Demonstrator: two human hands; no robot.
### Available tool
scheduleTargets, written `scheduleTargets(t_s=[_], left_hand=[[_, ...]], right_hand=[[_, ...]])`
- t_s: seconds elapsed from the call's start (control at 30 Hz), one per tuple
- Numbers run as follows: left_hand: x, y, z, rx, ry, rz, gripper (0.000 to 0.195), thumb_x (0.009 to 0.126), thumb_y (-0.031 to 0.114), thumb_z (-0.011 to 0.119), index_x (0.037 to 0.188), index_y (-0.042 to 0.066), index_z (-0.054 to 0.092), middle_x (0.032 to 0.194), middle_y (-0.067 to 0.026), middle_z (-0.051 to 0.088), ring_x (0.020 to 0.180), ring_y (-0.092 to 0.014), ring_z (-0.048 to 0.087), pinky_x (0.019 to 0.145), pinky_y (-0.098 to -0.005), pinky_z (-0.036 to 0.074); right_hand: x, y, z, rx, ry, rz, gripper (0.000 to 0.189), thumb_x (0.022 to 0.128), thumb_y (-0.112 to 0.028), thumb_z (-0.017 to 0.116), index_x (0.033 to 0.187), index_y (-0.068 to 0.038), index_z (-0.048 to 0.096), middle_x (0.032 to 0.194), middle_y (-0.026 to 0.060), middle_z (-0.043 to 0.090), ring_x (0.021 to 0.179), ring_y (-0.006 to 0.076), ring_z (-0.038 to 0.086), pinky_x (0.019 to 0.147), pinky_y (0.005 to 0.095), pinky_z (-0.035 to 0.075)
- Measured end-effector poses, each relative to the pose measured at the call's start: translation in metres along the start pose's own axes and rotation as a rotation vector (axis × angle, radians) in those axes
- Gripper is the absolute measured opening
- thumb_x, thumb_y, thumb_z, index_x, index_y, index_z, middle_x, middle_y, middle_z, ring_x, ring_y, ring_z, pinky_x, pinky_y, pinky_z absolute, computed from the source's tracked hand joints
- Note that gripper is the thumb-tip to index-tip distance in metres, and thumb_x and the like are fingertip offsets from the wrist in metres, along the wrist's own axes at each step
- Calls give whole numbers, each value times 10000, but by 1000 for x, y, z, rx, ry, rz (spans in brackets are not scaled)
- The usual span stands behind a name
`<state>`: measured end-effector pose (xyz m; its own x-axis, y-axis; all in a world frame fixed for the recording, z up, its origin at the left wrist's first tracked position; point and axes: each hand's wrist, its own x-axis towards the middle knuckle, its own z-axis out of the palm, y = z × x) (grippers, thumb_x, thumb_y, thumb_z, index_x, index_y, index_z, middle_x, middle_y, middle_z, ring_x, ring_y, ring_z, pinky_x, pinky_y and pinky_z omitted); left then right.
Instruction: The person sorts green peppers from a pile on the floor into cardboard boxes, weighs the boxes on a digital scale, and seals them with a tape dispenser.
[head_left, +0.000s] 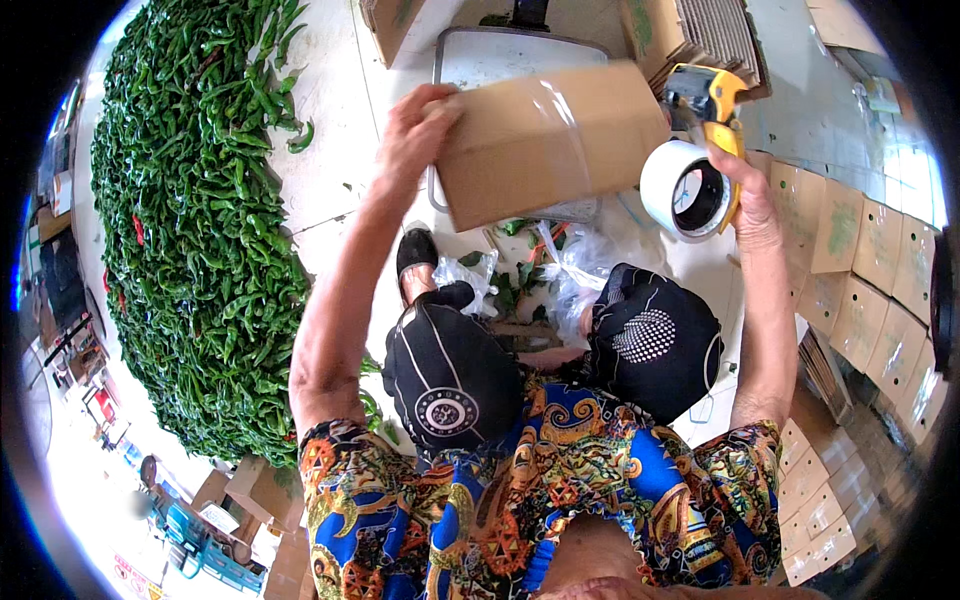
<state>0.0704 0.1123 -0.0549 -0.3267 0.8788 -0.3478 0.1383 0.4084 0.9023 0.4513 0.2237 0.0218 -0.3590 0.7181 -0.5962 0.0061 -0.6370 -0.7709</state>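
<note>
My left hand (424, 127) grips the left end of a closed cardboard box (517, 150), which is tilted above a metal scale platform (510, 56). A shiny strip of clear tape (566, 120) runs across the box. In my right hand (750, 191) is a yellow tape dispenser (726, 94), its handle between thumb and fingers. A white roll of packing tape (664, 187) sits on the dispenser. The dispenser's head is beside the right end of the box; whether they touch I cannot tell.
A large heap of green chili peppers (202, 225) covers the floor at left. Flattened cartons (712, 37) stand at the upper right, and taped boxes (862, 300) are stacked along the right. Plastic bags (577, 262) and leaves (517, 289) lie between my feet.
</note>
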Motion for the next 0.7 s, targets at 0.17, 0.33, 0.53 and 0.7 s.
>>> scheduleTargets(t_s=[0.17,0.33,0.53,0.7], left_hand=[[17,8,52,226,106,286,366,977,326,564,1215,53,619,1061,-245,636,993,-405,626,908,-455,492],[29,20,50,299,53,367,370,994,301,540,1201,0,600,1079,-268,669,1012,-409,641,883,-445,503],[12,16,39,305,260,615,296,987,230,564,1166,4,631,1083,-235,652,995,-378,624,832,-439,532],[-46,62,31,-199,-115,333,622,997,527,511,1347,13,515,1136,-134,638,1086,-231,625,902,-365,506]], right_hand=[[-10,19,-8,-214,-82,52,450,870,-214,732,1241,-4,587,1060,27,648,962,110,626,886,282,519],[-33,18,24,-396,-108,103,573,842,-322,762,1256,28,573,1067,50,629,1022,139,581,933,270,453],[-48,-4,23,-685,-34,18,636,812,-436,784,1200,24,579,1025,72,632,941,166,590,865,289,475],[-62,-17,57,-889,18,-380,630,768,-403,848,1167,-16,552,993,114,667,956,201,650,860,326,517]])
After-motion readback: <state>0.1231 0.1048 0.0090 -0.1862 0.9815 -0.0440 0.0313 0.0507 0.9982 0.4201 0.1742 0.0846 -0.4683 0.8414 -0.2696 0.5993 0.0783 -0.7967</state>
